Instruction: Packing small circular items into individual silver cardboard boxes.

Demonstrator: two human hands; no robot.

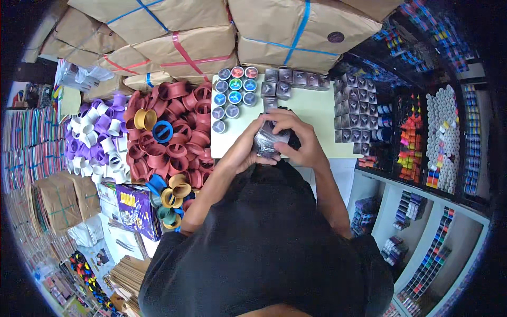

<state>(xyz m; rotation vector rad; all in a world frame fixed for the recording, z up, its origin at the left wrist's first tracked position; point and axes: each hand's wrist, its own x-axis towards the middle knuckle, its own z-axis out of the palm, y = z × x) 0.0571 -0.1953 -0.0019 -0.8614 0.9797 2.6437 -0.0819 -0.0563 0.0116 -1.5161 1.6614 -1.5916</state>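
Observation:
Both my hands close around a small dark shiny box above the near edge of a pale table. My left hand grips its left side. From the right and above, my right hand wraps over it. Round spools with coloured tops stand in rows at the table's left end. Several more dark boxes line its far edge.
A heap of dark red, purple, white and yellow empty reels lies to the left. Brown paper parcels tied with tape are stacked behind the table. Shelves of dark boxes and coloured spools fill the right side. A purple printed box sits lower left.

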